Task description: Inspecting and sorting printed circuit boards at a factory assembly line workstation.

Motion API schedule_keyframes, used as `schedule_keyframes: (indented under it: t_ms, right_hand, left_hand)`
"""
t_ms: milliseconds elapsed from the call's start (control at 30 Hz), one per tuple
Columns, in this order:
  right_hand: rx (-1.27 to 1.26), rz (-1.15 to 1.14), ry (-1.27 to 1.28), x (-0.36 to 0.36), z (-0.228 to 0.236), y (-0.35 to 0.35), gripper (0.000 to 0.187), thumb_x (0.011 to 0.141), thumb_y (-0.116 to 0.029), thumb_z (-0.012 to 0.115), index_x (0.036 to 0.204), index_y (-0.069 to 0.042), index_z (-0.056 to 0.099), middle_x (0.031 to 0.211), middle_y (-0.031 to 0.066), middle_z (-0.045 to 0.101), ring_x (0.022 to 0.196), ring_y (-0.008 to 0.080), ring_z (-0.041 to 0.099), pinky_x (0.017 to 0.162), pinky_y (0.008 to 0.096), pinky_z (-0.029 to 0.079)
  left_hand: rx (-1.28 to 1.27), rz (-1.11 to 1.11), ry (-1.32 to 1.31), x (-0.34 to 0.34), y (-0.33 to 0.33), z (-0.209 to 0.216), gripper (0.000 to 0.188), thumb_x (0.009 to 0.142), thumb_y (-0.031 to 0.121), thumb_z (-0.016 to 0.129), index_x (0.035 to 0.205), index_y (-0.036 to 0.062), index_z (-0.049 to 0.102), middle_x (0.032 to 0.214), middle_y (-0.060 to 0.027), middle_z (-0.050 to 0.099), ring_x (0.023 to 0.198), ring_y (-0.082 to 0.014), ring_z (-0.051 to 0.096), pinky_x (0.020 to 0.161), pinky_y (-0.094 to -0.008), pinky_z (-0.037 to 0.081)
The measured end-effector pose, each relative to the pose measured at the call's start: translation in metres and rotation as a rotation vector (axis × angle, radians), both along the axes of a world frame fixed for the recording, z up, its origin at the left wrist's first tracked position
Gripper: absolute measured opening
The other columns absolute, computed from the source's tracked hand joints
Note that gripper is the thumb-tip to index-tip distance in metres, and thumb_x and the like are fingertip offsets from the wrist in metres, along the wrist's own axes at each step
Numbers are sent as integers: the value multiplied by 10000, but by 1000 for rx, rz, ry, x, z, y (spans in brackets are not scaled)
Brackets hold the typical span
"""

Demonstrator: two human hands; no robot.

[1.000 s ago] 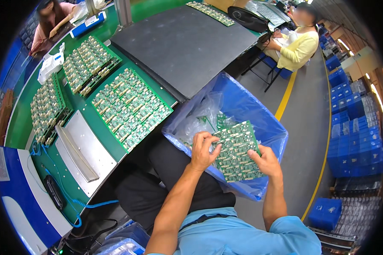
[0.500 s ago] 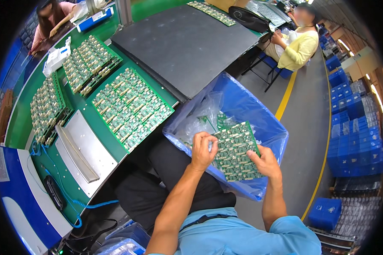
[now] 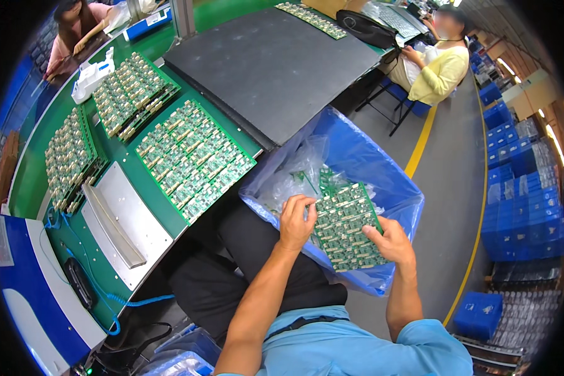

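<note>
Panel, head view: Circuit-board panel (image 3: 348, 225), tilted above the blue-lined bin (image 3: 382, 150).
Right hand (image 3: 391, 241): Grips its right edge, thumb on top.
Left hand (image 3: 297, 219): Fingers curled by the left edge; grip unclear.
Progress: Seemingly partway; green boards (image 3: 326, 178) lie binned, stacked panels (image 3: 131, 91) sit on the bench.
Surface: Green bench (image 3: 151, 193), black mat (image 3: 263, 75).
Room: Seated co-worker (image 3: 442, 75); blue crates (image 3: 526, 207) rightward.

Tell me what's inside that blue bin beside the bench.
Inside the blue bin, crumpled clear plastic and some green circuit board show. The board in the right hand covers much of the near part; whatever lies beneath can't be seen.
</note>
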State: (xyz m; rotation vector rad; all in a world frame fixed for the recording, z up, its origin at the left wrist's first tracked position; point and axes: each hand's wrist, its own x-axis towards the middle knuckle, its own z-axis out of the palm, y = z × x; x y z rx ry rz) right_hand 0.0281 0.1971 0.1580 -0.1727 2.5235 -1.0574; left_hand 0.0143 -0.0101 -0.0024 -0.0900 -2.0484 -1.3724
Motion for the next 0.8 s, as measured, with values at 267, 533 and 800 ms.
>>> schedule_keyframes:
  t_ms: [267,533,800]
  right_hand:
    - [-31,-12,91,3,-6,0,276,940,-241,622,1037,14,666,774,147,690,678,164,640,640,343,501]
    - [49,28,-10,2,-8,2,268,947,-207,613,1085,17,667,852,111,712,780,146,646,722,334,512]
    - [-1,9,41,5,-12,-6,267,945,-232,615,1021,20,661,759,146,677,674,168,622,649,361,497]
  left_hand:
    - [44,-27,-15,-1,0,7,205,776,6,694,965,45,625,913,-96,629,886,-292,611,791,-393,460]
    - [-84,7,30,0,-1,3,182,736,7,717,893,67,649,887,-84,632,860,-272,619,770,-374,456]
    - [-84,30,-25,3,-3,-7,174,768,16,689,925,66,636,877,-85,640,819,-271,622,759,-384,455]
